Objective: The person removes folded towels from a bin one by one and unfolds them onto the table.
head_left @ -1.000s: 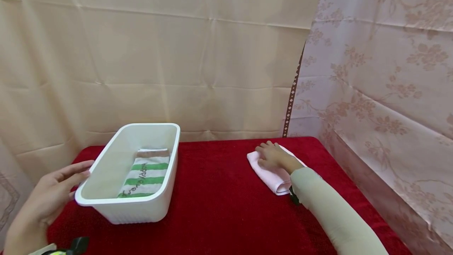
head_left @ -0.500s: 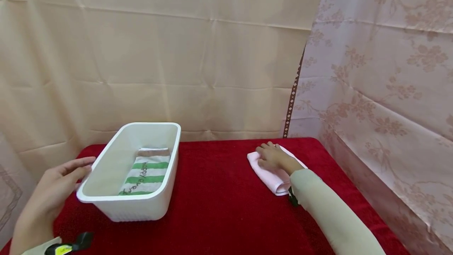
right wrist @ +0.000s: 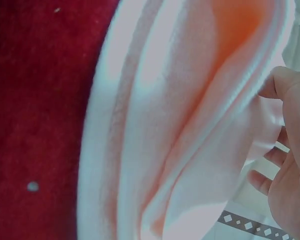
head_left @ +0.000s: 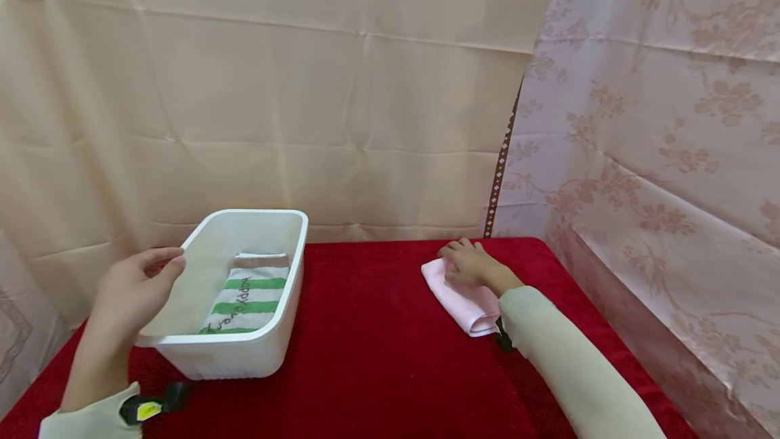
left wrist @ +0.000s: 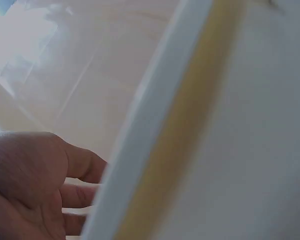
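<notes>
In the head view my left hand (head_left: pixel 132 293) is over the left rim of a white plastic basin (head_left: pixel 225 360), thumb and forefinger close together with nothing seen between them. The left wrist view has this hand (left wrist: pixel 40 190) outside the basin's rim (left wrist: pixel 140 120), its fingertips hidden behind it. A green-and-white striped cloth (head_left: pixel 252 295) with lettering lies inside the basin. At the right, my right hand (head_left: pixel 472 268) is on a folded pink cloth (head_left: pixel 460 303). Seen from the right wrist, that hand (right wrist: pixel 290 150) grips the pink cloth's (right wrist: pixel 190 100) edge, thumb against the fabric.
A red cloth (head_left: pixel 365 330) covers the table beneath both items. Behind it hangs a beige curtain (head_left: pixel 305 100), and a pink floral curtain (head_left: pixel 670 154) hangs along the right side.
My left hand has risen and moved right, from the outer side of the basin to over its left rim. The right hand and pink cloth look unchanged.
</notes>
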`<act>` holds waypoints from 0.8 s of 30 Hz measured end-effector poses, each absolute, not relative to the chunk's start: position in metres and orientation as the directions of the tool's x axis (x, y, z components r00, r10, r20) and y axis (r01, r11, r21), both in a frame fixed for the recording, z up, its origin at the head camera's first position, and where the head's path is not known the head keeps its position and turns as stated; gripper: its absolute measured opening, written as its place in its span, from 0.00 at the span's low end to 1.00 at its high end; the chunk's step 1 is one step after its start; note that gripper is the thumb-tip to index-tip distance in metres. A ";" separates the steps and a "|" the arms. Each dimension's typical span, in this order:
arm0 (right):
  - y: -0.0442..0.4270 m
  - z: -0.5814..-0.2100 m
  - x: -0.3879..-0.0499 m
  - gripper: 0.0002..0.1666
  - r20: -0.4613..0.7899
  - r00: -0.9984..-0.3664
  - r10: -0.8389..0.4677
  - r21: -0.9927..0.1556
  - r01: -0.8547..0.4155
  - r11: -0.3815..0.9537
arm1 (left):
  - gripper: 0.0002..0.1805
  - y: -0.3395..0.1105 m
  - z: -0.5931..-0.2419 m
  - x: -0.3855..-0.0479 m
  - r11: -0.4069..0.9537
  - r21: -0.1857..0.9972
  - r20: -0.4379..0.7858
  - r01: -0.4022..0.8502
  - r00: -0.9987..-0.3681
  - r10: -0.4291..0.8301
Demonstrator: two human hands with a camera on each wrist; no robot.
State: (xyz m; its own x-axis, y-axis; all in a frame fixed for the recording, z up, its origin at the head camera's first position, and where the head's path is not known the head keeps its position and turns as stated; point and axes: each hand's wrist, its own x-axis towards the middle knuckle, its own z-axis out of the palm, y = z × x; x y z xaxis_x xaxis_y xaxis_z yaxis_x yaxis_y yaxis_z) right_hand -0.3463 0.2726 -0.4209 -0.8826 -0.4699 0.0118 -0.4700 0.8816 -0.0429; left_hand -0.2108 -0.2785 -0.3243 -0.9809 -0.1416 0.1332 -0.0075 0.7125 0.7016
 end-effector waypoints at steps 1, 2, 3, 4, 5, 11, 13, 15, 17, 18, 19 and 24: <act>0.274 -0.420 -0.345 0.28 0.014 -0.884 -0.468 -0.046 -0.468 0.883 | 0.32 -0.272 -0.322 -0.211 0.717 0.697 0.147 0.010 -0.981 -0.129; 0.275 -0.419 -0.344 0.28 0.016 -0.885 -0.465 -0.051 -0.465 0.884 | 0.32 -0.265 -0.320 -0.211 0.718 0.695 0.155 0.026 -0.981 -0.115; 0.276 -0.418 -0.343 0.29 0.015 -0.887 -0.461 -0.054 -0.461 0.886 | 0.32 -0.258 -0.318 -0.210 0.719 0.694 0.156 0.039 -0.983 -0.097; 0.277 -0.417 -0.341 0.30 0.014 -0.889 -0.458 -0.058 -0.458 0.887 | 0.33 -0.250 -0.316 -0.210 0.720 0.693 0.155 0.050 -0.985 -0.081; 0.279 -0.417 -0.340 0.32 0.014 -0.891 -0.454 -0.063 -0.454 0.889 | 0.33 -0.241 -0.314 -0.210 0.722 0.689 0.155 0.062 -0.986 -0.064; 0.288 -0.418 -0.335 0.38 0.033 -0.896 -0.443 -0.090 -0.444 0.891 | 0.28 -0.191 -0.305 -0.210 0.739 0.632 0.257 0.234 -0.963 0.085; 0.291 -0.417 -0.333 0.39 0.040 -0.898 -0.439 -0.093 -0.440 0.893 | 0.25 -0.176 -0.304 -0.212 0.729 0.618 0.295 0.294 -0.946 0.132; 0.294 -0.416 -0.330 0.40 0.040 -0.900 -0.433 -0.094 -0.435 0.896 | 0.24 -0.161 -0.303 -0.213 0.711 0.617 0.317 0.338 -0.933 0.168; 0.298 -0.415 -0.328 0.40 0.039 -0.904 -0.427 -0.096 -0.428 0.899 | 0.23 -0.148 -0.302 -0.214 0.700 0.607 0.337 0.377 -0.919 0.203; 0.299 -0.414 -0.327 0.40 0.037 -0.906 -0.423 -0.096 -0.424 0.900 | 0.22 -0.141 -0.302 -0.214 0.696 0.601 0.344 0.393 -0.913 0.218; 0.301 -0.413 -0.326 0.40 0.036 -0.907 -0.419 -0.096 -0.421 0.902 | 0.22 -0.134 -0.302 -0.214 0.693 0.595 0.350 0.407 -0.907 0.232; 0.309 -0.409 -0.319 0.39 0.036 -0.913 -0.406 -0.100 -0.407 0.908 | 0.21 -0.102 -0.304 -0.217 0.671 0.576 0.364 0.466 -0.882 0.300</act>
